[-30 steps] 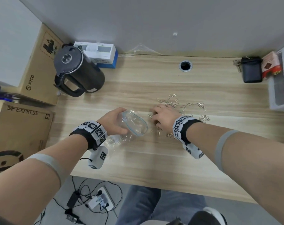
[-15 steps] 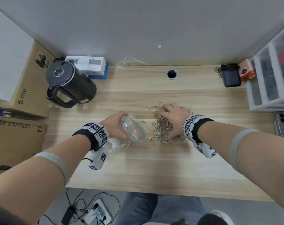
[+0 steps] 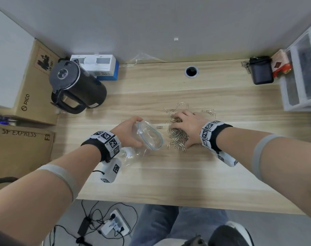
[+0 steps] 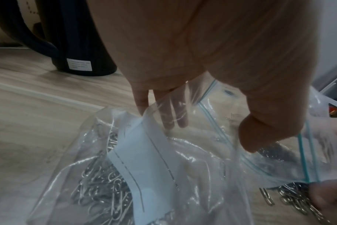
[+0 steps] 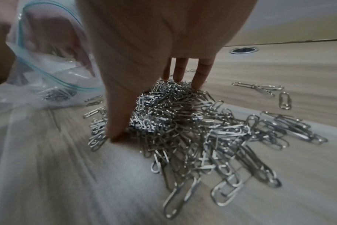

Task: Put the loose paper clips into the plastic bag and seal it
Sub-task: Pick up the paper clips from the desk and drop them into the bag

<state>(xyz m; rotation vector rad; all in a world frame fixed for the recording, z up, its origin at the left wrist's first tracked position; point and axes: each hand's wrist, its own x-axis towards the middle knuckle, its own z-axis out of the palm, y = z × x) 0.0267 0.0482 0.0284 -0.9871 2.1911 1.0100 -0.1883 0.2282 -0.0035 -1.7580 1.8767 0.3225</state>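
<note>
A clear zip bag (image 3: pixel 149 137) lies on the wooden table (image 3: pixel 169 174) with its mouth facing right. My left hand (image 3: pixel 133 132) grips the rim and holds the mouth wide open. In the left wrist view my thumb and fingers (image 4: pixel 175 118) spread the blue zip strip of the bag (image 4: pixel 154 159), which holds several clips (image 4: pixel 102 190). A heap of silver paper clips (image 3: pixel 177 139) sits just right of the mouth. My right hand (image 3: pixel 184 126) arches over it. In the right wrist view the hand (image 5: pixel 150 109) straddles the heap (image 5: pixel 183 124) with straight fingertips behind it and the thumb beside it. Stray clips (image 3: pixel 208 110) lie further back.
A black kettle (image 3: pixel 78 86) and a white-and-blue box (image 3: pixel 97 66) stand at the back left. Also at the back are a cable hole (image 3: pixel 191 71), a black case (image 3: pixel 261 71) and plastic drawers (image 3: pixel 302 73). Cardboard boxes (image 3: pixel 35 82) stand left of the table.
My right hand has raked the scattered clips into a dense heap beside the bag mouth. My left hand still holds the bag open in the same spot.
</note>
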